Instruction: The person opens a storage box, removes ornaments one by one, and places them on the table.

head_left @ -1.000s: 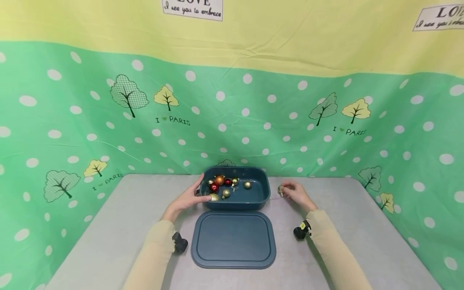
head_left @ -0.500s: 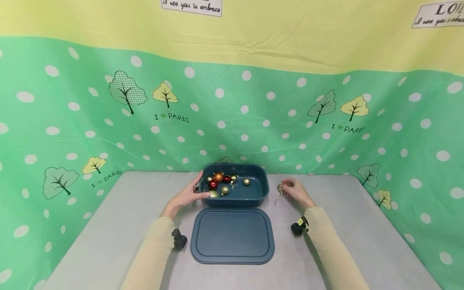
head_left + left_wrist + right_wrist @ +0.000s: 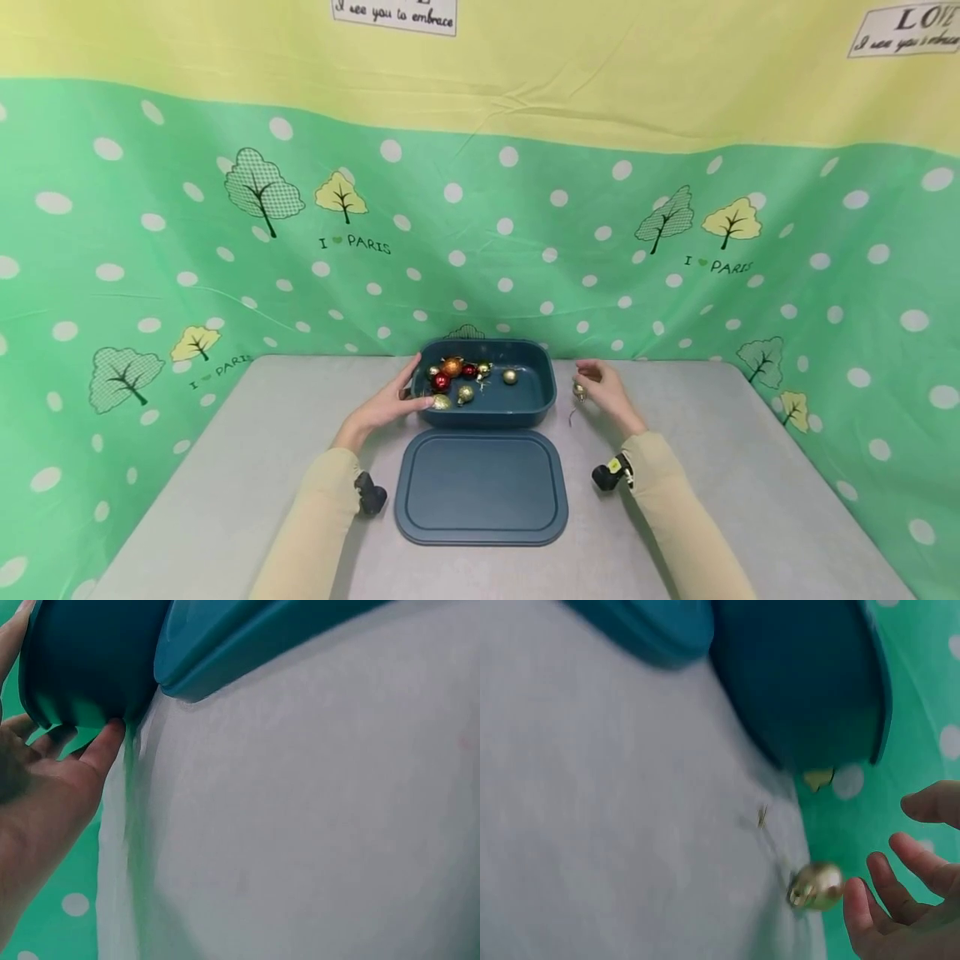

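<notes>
A teal box (image 3: 551, 392) stands open at the table's far middle, with several gold, red and orange baubles (image 3: 453, 369) inside. My left hand (image 3: 408, 392) grips its left end, thumb on the near corner (image 3: 105, 739), fingers behind the box (image 3: 90, 660). Its flat lid (image 3: 480, 487) lies in front of it. To the right of the box is a small gold bauble (image 3: 579, 389) with a thin thread trailing toward me. My right hand (image 3: 588, 375) hovers just over it; the fingers (image 3: 877, 885) are spread, beside the blurred bauble (image 3: 816, 885) and not closed on it.
The grey table (image 3: 225, 467) is backed on three sides by a green dotted cloth (image 3: 675, 275) that rises right behind the box. Bare tabletop lies left and right of the lid.
My right hand, which pinched the gold bauble, has risen a little and spread its fingers; the bauble stays in about the same spot. The left hand has not moved.
</notes>
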A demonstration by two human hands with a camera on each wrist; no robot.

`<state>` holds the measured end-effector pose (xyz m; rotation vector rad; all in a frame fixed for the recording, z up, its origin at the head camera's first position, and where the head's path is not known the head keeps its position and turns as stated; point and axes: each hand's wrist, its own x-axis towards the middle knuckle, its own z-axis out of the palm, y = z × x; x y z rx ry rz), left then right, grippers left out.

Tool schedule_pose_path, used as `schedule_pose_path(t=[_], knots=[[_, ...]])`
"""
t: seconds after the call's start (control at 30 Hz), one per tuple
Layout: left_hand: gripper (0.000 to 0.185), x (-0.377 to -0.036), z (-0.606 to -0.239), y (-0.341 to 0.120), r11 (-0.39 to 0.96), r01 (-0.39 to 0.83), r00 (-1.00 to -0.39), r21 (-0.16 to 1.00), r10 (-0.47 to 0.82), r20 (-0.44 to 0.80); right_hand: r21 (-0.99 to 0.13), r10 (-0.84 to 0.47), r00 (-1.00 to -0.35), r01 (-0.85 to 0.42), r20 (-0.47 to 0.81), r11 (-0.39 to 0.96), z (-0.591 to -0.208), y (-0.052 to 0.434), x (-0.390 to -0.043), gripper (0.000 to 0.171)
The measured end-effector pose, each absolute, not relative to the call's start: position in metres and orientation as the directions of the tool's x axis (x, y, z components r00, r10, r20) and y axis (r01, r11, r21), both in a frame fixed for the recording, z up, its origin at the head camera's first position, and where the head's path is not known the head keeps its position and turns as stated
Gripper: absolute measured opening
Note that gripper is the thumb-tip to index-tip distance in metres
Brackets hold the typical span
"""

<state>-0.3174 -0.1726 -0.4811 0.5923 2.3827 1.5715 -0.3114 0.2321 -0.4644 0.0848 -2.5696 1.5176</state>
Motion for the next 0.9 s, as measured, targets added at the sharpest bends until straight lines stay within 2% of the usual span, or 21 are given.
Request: schedule_pose_path(t=[0.23,0.4,0.53,0.9], knots=[[0.098,-0.318,-0.482,-0.175,0.356,0.198,-0.883,0.913,0.469,0.008,-0.907,-0.036,-0.971,-0.235,0.238,0.350,-0.453,0.212,-0.303,0.033],[0.102,-0.319,-0.481,-0.174,0.377,0.191,-0.886,0.906,0.464,-0.007,-0.917,-0.133,-0.937,-0.345,0.324,0.198,-0.446,0.198,-0.295,0.034],[0.102,-0.317,-0.480,-0.173,0.389,0.201,-0.888,0.899,0.459,0.000,-0.910,-0.201,-0.910,-0.392,0.362,0.135,-0.441,0.186,-0.289,0.032],[0.103,-0.320,-0.481,-0.173,0.367,0.186,-0.884,0.911,0.467,-0.008,-0.898,-0.286,-0.893,-0.404,0.347,0.173,-0.436,0.156,-0.286,0.028]])
